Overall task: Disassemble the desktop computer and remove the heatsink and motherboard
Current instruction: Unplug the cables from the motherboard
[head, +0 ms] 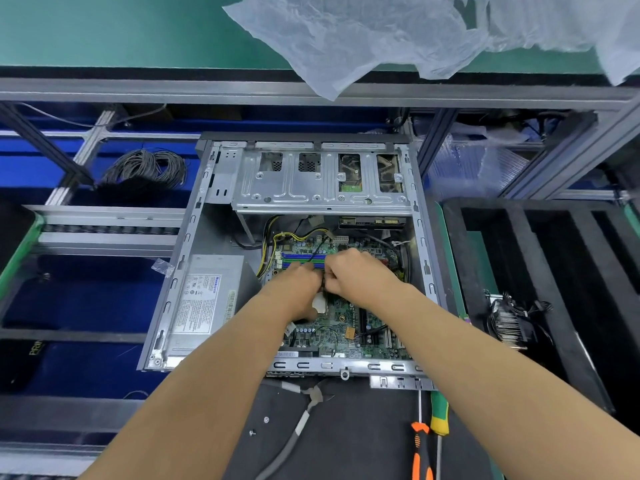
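A: What could go wrong here?

B: Both hands work at something small and dark over the motherboard (341, 317), which still lies inside the computer case (194, 244). If it's a plug and they yank it, a pin or the board could suffer. The loose black wire (320, 245) near the memory slots might snag too.

A: How are the hands set?

B: The left hand (298, 292) and right hand (356, 275) meet knuckle to knuckle at the middle of the board, forearms reaching in from the near edge. The right fingers curl and pinch that dark piece. The left fingers are hidden; I can't tell their grip.

A: And the heatsink?

B: The heatsink (509, 323) already sits in the black tray (485, 244), well apart from the case.
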A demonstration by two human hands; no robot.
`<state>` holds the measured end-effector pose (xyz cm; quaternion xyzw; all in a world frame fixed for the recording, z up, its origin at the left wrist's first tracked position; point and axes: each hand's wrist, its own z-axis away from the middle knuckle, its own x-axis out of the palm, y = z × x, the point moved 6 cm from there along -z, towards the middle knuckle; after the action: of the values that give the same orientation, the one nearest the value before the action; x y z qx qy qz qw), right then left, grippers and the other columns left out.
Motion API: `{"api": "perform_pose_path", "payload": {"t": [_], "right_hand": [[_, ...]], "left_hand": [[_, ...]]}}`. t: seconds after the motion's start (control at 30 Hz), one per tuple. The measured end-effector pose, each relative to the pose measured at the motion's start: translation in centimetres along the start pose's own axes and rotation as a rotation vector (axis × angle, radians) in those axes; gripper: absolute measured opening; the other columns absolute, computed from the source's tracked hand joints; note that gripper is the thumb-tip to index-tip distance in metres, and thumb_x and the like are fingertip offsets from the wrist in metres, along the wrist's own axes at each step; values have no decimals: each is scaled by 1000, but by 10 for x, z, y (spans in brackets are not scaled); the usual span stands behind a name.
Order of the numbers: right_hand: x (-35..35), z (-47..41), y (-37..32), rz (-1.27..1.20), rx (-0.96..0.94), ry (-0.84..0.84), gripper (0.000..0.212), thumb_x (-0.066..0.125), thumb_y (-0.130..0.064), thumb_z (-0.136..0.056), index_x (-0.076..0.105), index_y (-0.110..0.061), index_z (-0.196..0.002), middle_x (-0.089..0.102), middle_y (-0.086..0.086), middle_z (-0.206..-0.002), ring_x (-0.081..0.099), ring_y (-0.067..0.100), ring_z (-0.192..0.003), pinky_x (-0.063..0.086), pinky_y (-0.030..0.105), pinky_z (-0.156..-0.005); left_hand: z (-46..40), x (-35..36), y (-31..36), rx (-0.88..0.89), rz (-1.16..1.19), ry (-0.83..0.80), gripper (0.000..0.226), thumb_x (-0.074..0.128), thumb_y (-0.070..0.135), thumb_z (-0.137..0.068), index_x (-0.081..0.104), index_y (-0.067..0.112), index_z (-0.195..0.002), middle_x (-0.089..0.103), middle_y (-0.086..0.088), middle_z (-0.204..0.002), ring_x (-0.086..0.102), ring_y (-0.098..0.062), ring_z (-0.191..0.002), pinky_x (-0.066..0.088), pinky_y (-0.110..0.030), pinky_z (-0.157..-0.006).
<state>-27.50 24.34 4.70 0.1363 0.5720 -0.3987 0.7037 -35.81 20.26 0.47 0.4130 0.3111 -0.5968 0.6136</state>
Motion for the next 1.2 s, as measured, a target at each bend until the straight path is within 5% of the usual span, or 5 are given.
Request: {"api": "perform_pose_path", "payload": {"t": [0.5, 0.77, 1.2], "right_hand": [[1, 3, 0, 0, -1, 3, 11, 50, -16, -88, 55, -8, -93, 61, 14, -88, 60, 33, -81, 49, 35, -66], [1, 5, -2, -20, -6, -1, 15, 49, -17, -89, 58, -7, -95, 62, 14, -89, 61, 32, -80, 55, 40, -72], [-6, 19, 3, -168, 98, 60, 19, 49, -19, -99, 60, -11, -111, 64, 12, -106, 62, 28, -91, 50, 34, -72]], "left_hand": [[-1, -7, 3, 12, -31, -38, 34, 78, 28, -67, 61, 11, -92, 59, -5, -97, 49, -20, -80, 39, -29, -63], [6, -6, 2, 22, -83, -87, 40, 77, 35, -70, 57, 13, -97, 46, -2, -92, 40, -19, -88, 40, -29, -70], [34, -40, -6, -67, 182, 27, 35, 77, 31, -66, 60, 16, -93, 61, -2, -96, 60, -21, -88, 55, -38, -77]]}}
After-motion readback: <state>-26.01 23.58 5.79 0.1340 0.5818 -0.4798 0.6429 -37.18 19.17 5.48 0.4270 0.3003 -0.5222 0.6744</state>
